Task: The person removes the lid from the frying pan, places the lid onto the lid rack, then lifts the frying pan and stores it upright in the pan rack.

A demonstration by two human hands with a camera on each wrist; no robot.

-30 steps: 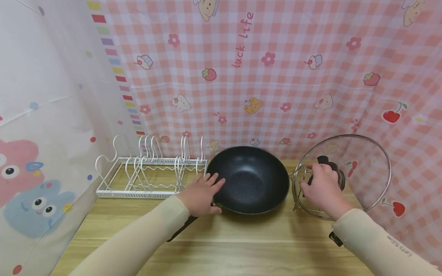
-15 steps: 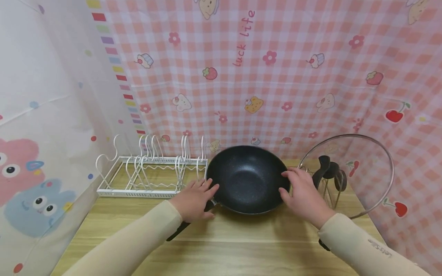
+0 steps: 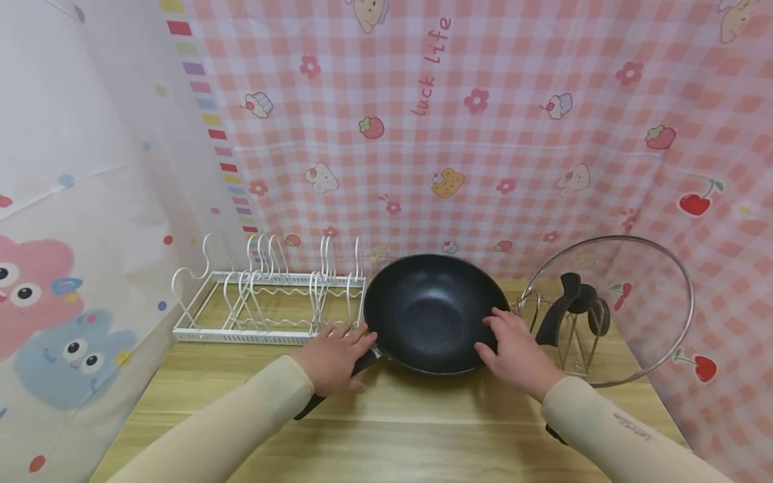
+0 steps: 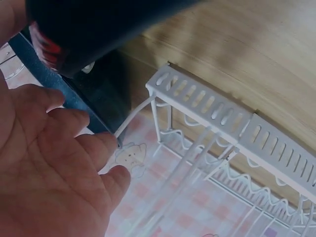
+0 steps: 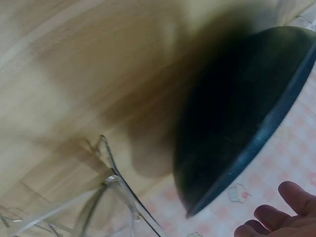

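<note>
- Wood-grain table (image 3: 410, 436) runs along the near side, lit brighter in front of the pan (image 3: 435, 315), with soft shadows under both hands.
- Two cream sleeves (image 3: 241, 412) reach in from the bottom corners, the right one printed with blurred lettering.
- Left hand (image 3: 329, 359) lies over the pan's handle (image 3: 366, 363), fingers loosely spread; the left wrist view shows its palm side and a wide gap between thumb and fingers. It sits a little farther back toward the handle than a second ago, when its fingertips reached over the rim.
- Right hand (image 3: 516, 352) is now at the pan's right side, fingers slightly bent and apart; one second ago it was at the lid. Whether its fingertips touch the rim, I cannot tell.
- The black pan stays in the middle of the table, handle pointing to the near left.
- White rack (image 3: 241, 337) stands just beside the pan on the left, its tall wire loops close to the left hand's fingers.
- To the right, a glass lid (image 3: 646, 302) stands on edge at a wire stand (image 5: 114, 180), with black pieces (image 3: 586, 300) around its middle, hard to make out.
- Behind hangs pink checked cloth (image 3: 410, 168); white cloth (image 3: 96, 134) with cartoon figures covers the left side.
</note>
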